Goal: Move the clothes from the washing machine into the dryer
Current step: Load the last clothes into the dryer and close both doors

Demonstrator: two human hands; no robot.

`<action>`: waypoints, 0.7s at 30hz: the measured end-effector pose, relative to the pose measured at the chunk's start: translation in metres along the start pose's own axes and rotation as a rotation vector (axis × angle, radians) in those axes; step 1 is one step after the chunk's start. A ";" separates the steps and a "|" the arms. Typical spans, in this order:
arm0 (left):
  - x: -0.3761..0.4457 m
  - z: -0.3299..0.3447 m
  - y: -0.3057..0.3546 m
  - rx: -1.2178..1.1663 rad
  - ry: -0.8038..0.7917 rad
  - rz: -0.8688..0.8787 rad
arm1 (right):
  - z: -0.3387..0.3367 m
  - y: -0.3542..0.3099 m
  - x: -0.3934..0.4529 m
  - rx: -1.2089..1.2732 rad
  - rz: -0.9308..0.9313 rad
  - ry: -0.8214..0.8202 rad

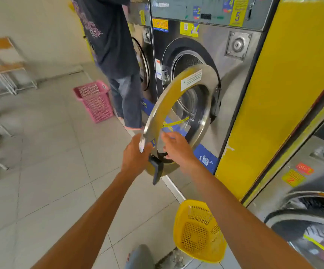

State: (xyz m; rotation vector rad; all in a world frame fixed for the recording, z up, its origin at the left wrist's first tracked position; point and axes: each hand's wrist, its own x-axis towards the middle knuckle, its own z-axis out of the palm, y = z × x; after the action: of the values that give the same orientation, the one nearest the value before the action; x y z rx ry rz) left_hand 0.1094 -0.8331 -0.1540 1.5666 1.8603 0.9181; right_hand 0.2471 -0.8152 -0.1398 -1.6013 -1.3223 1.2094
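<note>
A steel front-loading machine [240,78] stands ahead with its round door [163,111] swung out toward me. Its dark drum opening [188,63] shows no clothes from here. My left hand [135,152] grips the door's near rim just above the black handle [156,169]. My right hand [176,150] reaches to the inner side of the rim with fingers spread, touching it. A second machine with a round door [312,230] is at the lower right. An empty yellow basket [198,232] stands on the floor by my feet.
Another person [116,55] stands at the neighbouring machine to the left, with a pink basket [95,100] beside them. A yellow panel [273,105] separates the machines. Chairs [3,66] line the left wall. Tiled floor [50,162] stretches to my left.
</note>
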 end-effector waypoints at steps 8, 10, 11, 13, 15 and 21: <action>0.083 -0.003 -0.046 0.035 -0.182 0.263 | 0.041 -0.044 0.085 0.082 -0.012 0.282; 0.099 -0.009 -0.058 0.060 -0.248 0.256 | 0.052 -0.046 0.101 0.071 -0.009 0.319; 0.110 -0.013 -0.062 0.075 -0.266 0.226 | 0.059 -0.048 0.109 0.059 -0.003 0.318; 0.136 -0.021 -0.070 0.110 -0.301 0.189 | 0.075 -0.056 0.125 0.033 0.023 0.315; 0.158 -0.030 -0.072 0.085 -0.312 0.155 | 0.090 -0.065 0.141 0.035 0.069 0.326; 0.227 -0.056 -0.088 0.022 -0.220 0.116 | 0.124 -0.093 0.209 0.033 0.170 0.354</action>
State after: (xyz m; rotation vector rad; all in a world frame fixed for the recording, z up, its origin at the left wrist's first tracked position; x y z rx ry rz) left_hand -0.0294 -0.6275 -0.1813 1.7290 1.6459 0.7424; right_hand 0.1077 -0.5958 -0.1353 -1.8321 -0.9535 0.9800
